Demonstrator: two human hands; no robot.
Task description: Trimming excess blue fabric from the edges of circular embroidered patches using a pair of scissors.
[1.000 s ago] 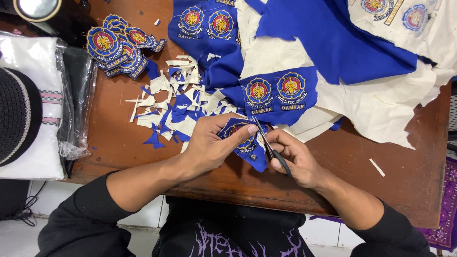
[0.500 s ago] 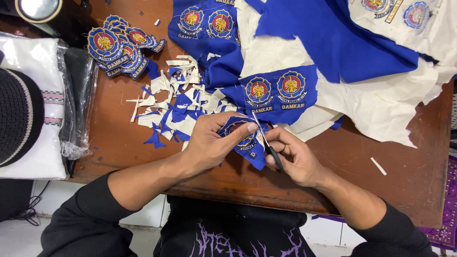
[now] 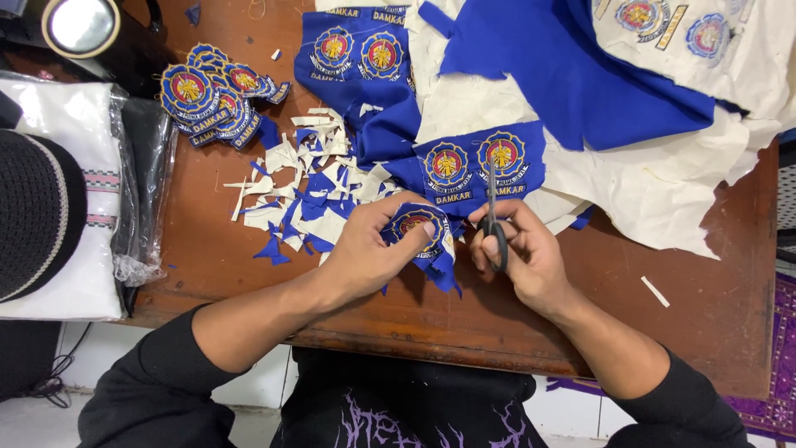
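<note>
Left hand (image 3: 365, 253) covers part of the patch (image 3: 421, 236). Scissors (image 3: 493, 217) handles buried in right hand (image 3: 526, 257) (blades visible). Lamp (image 3: 79, 25), black cap (image 3: 33, 211) cut off by frame edge.

I count one pair of black-handled scissors (image 3: 494, 217) in my right hand (image 3: 522, 257) and one round blue embroidered patch (image 3: 418, 227) in my left hand (image 3: 369, 249). Two more round patches sit side by side on the blue cloth strip (image 3: 479, 162) just beyond my fingers, and two on the blue cloth piece (image 3: 356, 54) farther up. Two show on the cream cloth (image 3: 663, 25) at the far right. One stack of cut-out patches (image 3: 214, 93) lies at left; I cannot count its pieces. One heap of blue and white offcuts (image 3: 307, 191).
</note>
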